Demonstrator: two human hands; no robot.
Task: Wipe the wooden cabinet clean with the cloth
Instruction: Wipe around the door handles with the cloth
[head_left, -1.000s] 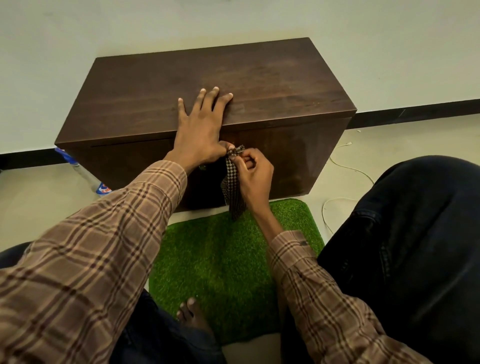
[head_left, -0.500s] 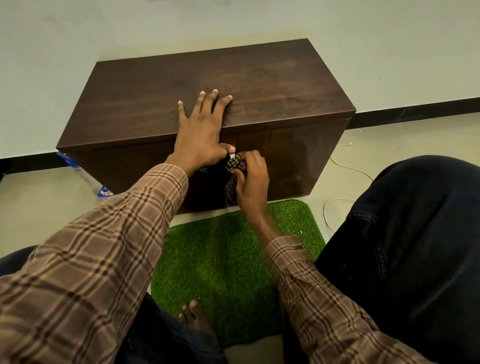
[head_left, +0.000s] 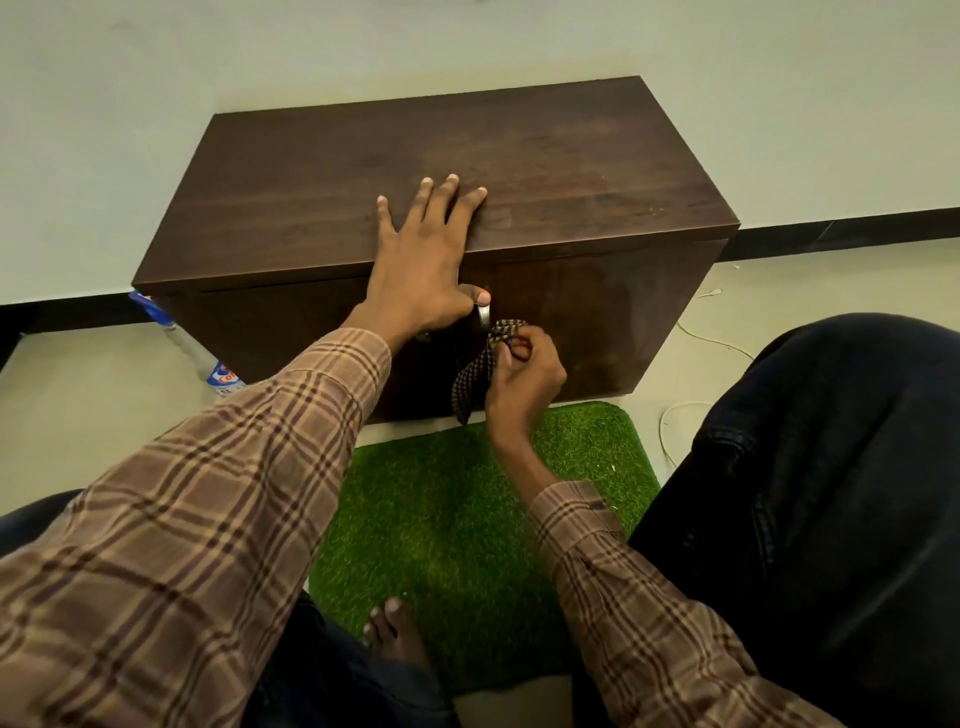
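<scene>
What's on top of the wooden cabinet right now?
Only the left hand, spread flat on the wooden cabinet top near its front edge. The wood under the palm is covered. The cloth is at the front face, in the right hand.

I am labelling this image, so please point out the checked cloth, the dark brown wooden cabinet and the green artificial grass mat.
Checked cloth (head_left: 471, 382), head view, on its hanging part.
Dark brown wooden cabinet (head_left: 571, 166), head view, on its top.
Green artificial grass mat (head_left: 441, 519), head view, on its middle.
</scene>
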